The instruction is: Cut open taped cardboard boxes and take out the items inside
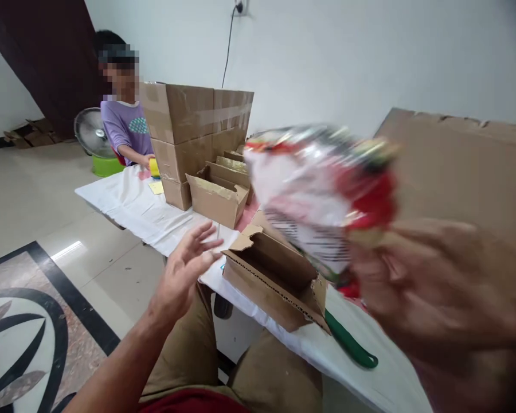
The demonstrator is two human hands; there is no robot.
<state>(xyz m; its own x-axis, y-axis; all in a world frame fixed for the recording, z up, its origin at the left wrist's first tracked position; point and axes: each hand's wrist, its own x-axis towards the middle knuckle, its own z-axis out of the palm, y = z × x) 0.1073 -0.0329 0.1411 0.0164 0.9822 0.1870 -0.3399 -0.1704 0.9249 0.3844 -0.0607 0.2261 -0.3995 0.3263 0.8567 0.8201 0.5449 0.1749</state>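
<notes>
My right hand (417, 281), blurred by motion, grips a shiny plastic packet (309, 189) with red, white and dark printing and lines of small text. The packet is held up above the table, over an open cardboard box (266, 287) at the table's near edge. My left hand (193, 252) hangs with its fingers spread beside that box's left end, holding nothing; whether it touches the cardboard I cannot tell. A green curved handle (352, 341) sticks out from beside the box's right end; the rest of that tool is hidden.
Several open cardboard boxes (217, 201) stand in a row beside a stack of taped cartons (191, 115). Across the cloth-covered table (141, 195), a person (124, 126) in a purple top touches something yellow (154, 167). A large cardboard piece (460, 172) rises at the right.
</notes>
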